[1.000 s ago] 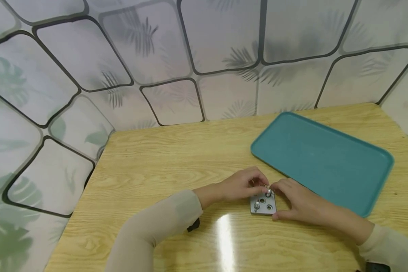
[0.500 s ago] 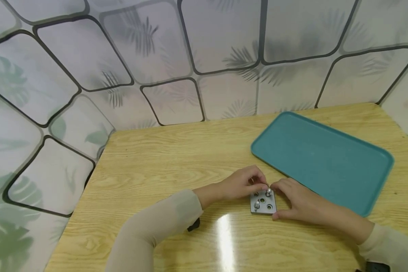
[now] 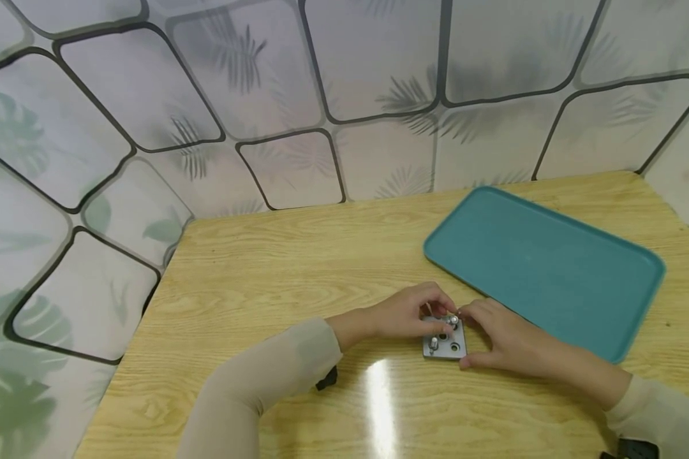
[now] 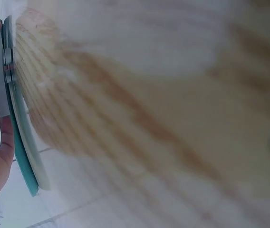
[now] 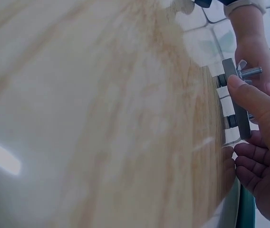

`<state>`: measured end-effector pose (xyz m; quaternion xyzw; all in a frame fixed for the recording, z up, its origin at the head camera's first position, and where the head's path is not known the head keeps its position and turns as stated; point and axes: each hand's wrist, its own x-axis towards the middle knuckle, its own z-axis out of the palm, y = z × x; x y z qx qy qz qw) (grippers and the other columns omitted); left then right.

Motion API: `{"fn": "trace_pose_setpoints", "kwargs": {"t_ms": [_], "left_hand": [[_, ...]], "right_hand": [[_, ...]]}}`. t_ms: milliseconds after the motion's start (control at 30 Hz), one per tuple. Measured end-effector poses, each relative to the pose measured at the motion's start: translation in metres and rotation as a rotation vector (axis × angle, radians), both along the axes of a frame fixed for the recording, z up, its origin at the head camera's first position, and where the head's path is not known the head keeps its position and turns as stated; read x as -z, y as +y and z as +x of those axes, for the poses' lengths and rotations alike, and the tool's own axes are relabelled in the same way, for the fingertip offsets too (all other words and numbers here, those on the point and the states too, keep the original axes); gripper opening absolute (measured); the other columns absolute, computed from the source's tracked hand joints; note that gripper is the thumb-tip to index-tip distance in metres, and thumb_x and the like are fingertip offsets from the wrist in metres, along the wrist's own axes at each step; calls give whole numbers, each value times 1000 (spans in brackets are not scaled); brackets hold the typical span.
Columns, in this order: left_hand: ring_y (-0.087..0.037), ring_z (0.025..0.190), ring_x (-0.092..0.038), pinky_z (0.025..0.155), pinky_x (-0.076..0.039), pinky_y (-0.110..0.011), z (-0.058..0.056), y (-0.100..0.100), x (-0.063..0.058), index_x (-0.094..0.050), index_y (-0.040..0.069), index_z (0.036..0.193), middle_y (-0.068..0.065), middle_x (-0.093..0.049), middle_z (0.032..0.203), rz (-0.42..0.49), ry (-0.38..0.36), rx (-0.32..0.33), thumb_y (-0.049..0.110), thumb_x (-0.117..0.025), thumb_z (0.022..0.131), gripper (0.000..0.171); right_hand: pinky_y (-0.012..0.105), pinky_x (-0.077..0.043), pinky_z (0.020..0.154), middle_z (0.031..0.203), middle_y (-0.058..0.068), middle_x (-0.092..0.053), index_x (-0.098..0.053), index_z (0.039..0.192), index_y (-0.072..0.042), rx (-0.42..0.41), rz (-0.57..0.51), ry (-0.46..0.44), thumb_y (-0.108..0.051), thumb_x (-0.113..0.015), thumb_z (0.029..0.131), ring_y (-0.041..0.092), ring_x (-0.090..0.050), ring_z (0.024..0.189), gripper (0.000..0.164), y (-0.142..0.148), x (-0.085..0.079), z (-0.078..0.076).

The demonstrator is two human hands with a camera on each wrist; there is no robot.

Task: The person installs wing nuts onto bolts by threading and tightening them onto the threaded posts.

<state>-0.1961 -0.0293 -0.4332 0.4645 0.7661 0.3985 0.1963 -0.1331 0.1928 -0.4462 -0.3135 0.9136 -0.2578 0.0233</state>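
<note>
Both my hands work at a metal plate (image 3: pixel 445 352) on the tabletop (image 3: pixel 264 274), right of centre. My right hand (image 3: pixel 502 338) grips the plate's right side, thumb at the near corner, fingers at the far one. My left hand (image 3: pixel 404 312) brings bent fingers around the far right bolt (image 3: pixel 453 320); whether they pinch it or sit just off it, I cannot tell.

The job looks part-way along: a second bolt (image 3: pixel 434 345) stands at the near left corner, while the middle hole (image 3: pixel 443 336) and near right hole (image 3: pixel 455 347) carry none. The far left corner is hidden behind my fingers. A wing nut (image 5: pixel 241 65) shows on one bolt; how tight it is, I cannot say.

Beyond my right hand lies a tray (image 3: pixel 551 280), beside the work rather than blocking it; a patterned wall (image 3: pixel 379 156) closes the far side.
</note>
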Motion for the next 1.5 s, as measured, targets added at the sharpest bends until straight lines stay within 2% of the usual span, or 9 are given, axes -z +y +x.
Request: {"fn": "trace_pose_setpoints", "kwargs": {"t_ms": [233,433,700,800,967,1133,1300,1400,1500], "left_hand": [[-5,93,-54,83,-47,-14,-2,-3,-1,-58,4,112,-6,-57,106,-4,-19,-12,12,-64,91,23],[-7,95,-55,84,-46,-13,-4,-1,-3,-58,1,109,-9,-60,106,5,-2,-39,7,-59,93,17],[0,87,-52,78,-47,-12,-3,1,-5,-59,7,99,-4,-59,98,-14,-15,-138,13,-64,91,11],[-1,90,-52,80,-46,-13,-3,1,-5,-60,6,103,-4,-60,102,-3,-24,-118,14,-63,92,13],[-2,93,-52,82,-45,-13,-5,1,-4,-62,8,112,-1,-58,106,-30,17,-21,19,-62,93,22],[-3,93,-53,83,-45,-12,-5,0,-5,-63,9,116,0,-57,107,-41,45,6,21,-68,89,30],[-6,94,-52,85,-43,-11,-3,0,-6,-60,7,125,-2,-55,109,-60,62,57,20,-71,86,43],[-7,94,-52,85,-43,-11,-3,0,-5,-58,6,126,-3,-55,105,-51,79,27,20,-72,85,46],[-9,93,-53,85,-44,-12,-4,-2,-4,-59,6,118,-4,-57,103,-9,59,-33,17,-74,83,40]], "right_hand": [[38,-48,83,108,-1,-57,-56,116,-3,2,-5,-1,-56,-73,73,16,-52,101,70,-1,0,-1],[37,-48,83,108,0,-57,-56,115,-3,-2,-5,3,-56,-73,73,15,-52,100,70,0,1,-1],[35,-48,81,108,0,-57,-56,115,-3,-7,-23,1,-55,-73,73,12,-51,98,69,1,1,-1],[35,-48,82,108,-1,-57,-56,115,-3,-8,-21,-3,-56,-73,73,12,-51,98,69,1,1,-1],[36,-48,82,109,-1,-58,-56,117,-2,-6,-18,-22,-57,-71,74,15,-52,100,72,1,1,-1],[37,-48,82,108,-2,-57,-55,119,-1,-10,-19,-27,-57,-71,74,16,-51,101,73,2,1,0],[33,-47,78,104,-5,-55,-55,115,-6,-18,-15,-22,-57,-70,75,13,-50,97,67,4,2,-1],[33,-47,78,106,-3,-56,-55,114,-7,-18,-19,-14,-57,-70,75,12,-50,97,66,4,3,-1],[34,-48,80,107,-2,-56,-55,115,-6,-16,-22,1,-56,-72,74,11,-50,97,67,3,3,-2]]}}
